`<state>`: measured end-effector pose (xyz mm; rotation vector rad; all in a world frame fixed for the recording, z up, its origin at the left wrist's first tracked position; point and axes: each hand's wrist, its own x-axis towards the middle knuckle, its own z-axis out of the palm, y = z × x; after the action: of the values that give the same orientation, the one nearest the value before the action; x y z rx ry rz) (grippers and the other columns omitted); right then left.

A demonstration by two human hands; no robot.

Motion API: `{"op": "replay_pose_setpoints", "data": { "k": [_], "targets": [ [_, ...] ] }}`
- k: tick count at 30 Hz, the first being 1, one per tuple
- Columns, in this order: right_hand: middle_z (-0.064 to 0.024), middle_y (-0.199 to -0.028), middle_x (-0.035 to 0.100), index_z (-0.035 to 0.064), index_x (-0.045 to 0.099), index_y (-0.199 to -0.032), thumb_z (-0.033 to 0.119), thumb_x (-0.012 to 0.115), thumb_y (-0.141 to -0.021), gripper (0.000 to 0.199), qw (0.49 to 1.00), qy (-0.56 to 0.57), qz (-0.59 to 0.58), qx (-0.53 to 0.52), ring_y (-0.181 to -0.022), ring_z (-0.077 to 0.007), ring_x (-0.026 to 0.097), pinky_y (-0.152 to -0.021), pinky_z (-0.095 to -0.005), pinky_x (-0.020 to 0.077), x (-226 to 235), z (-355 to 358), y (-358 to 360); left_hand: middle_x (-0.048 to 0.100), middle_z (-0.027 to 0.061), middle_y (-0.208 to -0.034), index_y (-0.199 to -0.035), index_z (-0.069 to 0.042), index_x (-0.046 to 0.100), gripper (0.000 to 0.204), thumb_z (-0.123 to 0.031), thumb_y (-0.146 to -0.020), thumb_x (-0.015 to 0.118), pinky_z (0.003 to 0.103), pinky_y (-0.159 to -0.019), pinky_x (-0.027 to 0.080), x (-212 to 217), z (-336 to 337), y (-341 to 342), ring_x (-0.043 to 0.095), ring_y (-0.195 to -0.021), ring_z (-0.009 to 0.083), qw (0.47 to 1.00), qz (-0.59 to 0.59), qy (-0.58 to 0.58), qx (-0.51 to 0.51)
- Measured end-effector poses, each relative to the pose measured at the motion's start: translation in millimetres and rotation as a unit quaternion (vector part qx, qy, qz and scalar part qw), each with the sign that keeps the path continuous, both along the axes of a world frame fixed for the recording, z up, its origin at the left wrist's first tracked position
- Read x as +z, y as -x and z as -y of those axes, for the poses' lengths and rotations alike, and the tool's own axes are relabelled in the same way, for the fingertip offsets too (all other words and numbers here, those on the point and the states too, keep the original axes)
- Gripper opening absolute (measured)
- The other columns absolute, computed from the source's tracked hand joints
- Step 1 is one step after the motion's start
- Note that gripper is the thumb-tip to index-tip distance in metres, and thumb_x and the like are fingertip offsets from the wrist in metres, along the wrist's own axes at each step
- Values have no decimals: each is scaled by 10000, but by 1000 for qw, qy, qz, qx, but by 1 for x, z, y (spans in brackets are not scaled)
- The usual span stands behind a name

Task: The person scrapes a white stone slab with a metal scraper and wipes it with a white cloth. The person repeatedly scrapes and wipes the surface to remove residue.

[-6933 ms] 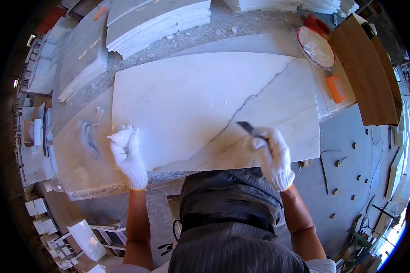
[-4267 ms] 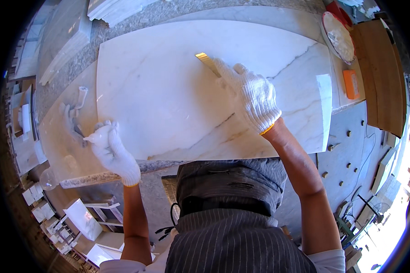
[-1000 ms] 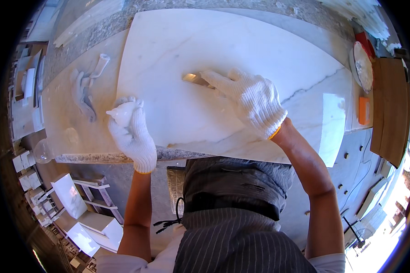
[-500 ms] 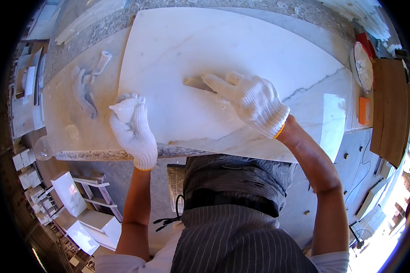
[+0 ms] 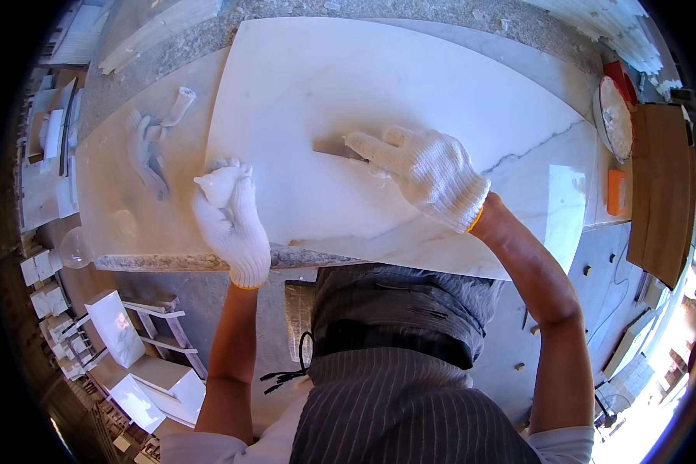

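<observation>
Both hands, left (image 5: 232,220) and right (image 5: 429,174), wear white knitted cloth gloves. The marble slab (image 5: 348,93) looks smooth, white and faintly glossy with grey veins. The scraper blade (image 5: 334,148) seems dull metal. At three o'clock, a wooden board (image 5: 661,193) looks matt brown.

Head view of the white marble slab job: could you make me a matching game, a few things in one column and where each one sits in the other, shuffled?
Things:
1. flat metal scraper blade
2. gloved left hand
3. small orange block
4. round white-filled dish with a red rim

Places:
A. on the bench just past the right end of the white marble slab, nearer the person
B. under the fingers of the gloved right hand, on the slab
C. at the slab's left edge
D. beyond the right end of the slab, farther from the person

Pairs: 1-B, 2-C, 3-A, 4-D
</observation>
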<state>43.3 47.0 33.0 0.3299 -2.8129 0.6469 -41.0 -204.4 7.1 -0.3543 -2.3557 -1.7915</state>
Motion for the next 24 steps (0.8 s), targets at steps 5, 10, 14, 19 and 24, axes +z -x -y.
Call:
{"op": "replay_pose_setpoints", "data": {
  "k": [5,10,14,19,24],
  "targets": [
    [-63,-824,602,154,605,-1297,75,670,-815,492,1000,0,21,-7,-688,-247,631,-542,-355,504,-5,-3,-5,554,147,-1216,-1061,57,556,129,46,-934,576,338,-995,486,-1,0,-1,585,-1086,214,1000,-2,-3,4],
    [-64,-860,615,167,611,-1298,81,655,-835,473,995,55,-82,13,-710,-252,636,-567,-367,516,-16,-1,13,551,146,-1214,-1074,56,551,135,44,-940,555,356,-1000,483,3,2,-1,584,-1079,216,999,-6,27,-19],
    [-58,-898,625,186,608,-1310,115,651,-855,462,999,5,12,29,-733,-260,640,-589,-365,528,-12,-3,20,543,137,-1214,-1088,53,551,145,40,-944,546,370,-1000,483,0,4,4,581,-1082,218,998,-15,45,-37],
    [-48,-892,627,210,609,-1313,186,662,-866,451,998,10,11,58,-747,-256,643,-592,-359,533,-14,-6,17,536,128,-1217,-1088,47,555,149,48,-938,558,361,-988,492,-1,2,0,581,-1072,221,1000,16,-17,-2],
    [-57,-985,653,194,602,-1297,240,611,-906,394,998,1,-9,63,-819,-257,668,-633,-371,559,-18,-8,21,549,120,-1194,-1097,41,544,170,38,-931,585,342,-976,490,7,-2,-6,581,-1068,210,999,52,-15,-3]
  ]
}}
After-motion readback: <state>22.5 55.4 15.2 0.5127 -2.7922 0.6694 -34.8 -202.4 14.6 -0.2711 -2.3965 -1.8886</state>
